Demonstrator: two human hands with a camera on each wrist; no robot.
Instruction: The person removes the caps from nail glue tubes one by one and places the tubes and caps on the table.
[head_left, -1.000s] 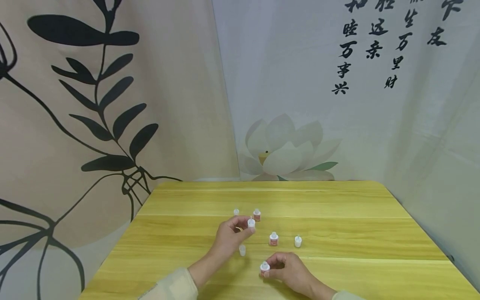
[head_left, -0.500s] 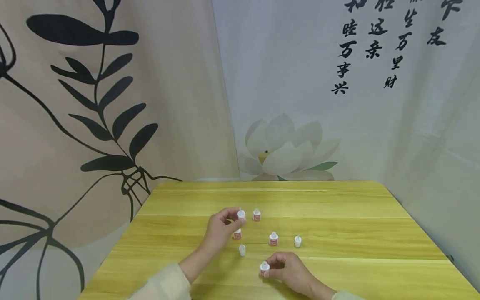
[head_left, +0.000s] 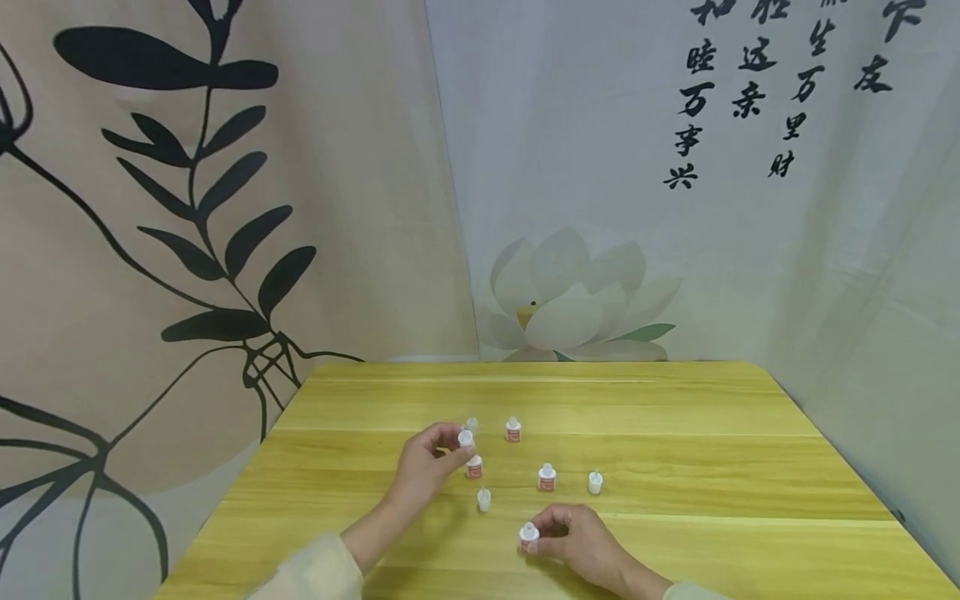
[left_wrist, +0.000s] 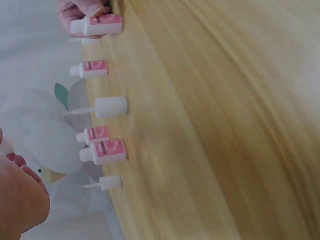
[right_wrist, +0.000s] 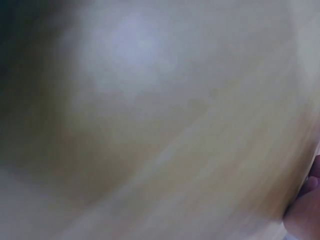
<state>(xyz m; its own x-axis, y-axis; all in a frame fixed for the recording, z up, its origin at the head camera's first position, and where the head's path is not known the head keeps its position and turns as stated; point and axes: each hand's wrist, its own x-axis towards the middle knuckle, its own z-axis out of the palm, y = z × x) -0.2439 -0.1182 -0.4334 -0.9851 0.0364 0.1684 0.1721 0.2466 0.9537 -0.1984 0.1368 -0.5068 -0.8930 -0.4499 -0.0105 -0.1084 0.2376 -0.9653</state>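
Note:
My left hand (head_left: 429,467) pinches a small white cap (head_left: 466,438) between thumb and fingertips, raised off the table. Just beyond it stands another white cap (head_left: 472,424), and below it a small white bottle with a pink-red label (head_left: 475,468). My right hand (head_left: 581,546) grips a similar uncapped bottle (head_left: 528,536) near the front; that bottle (left_wrist: 106,25) shows upright in the left wrist view. There, a loose cap (left_wrist: 111,107) stands with its thin stem upward. The left hand's fingertips are out of that view. Only a blurred edge of the right hand (right_wrist: 304,212) shows in the right wrist view.
Two more labelled bottles, one at the back (head_left: 513,430) and one mid-table (head_left: 547,477), stand on the yellow wooden table (head_left: 712,467). Two white caps, one to the right (head_left: 595,482) and one nearer (head_left: 484,500), stand about them. A printed curtain (head_left: 360,208) hangs behind.
My left hand has moved left with the pinched cap, uncovering the bottle that it hid a second ago. The right hand and its bottle have stayed in place.

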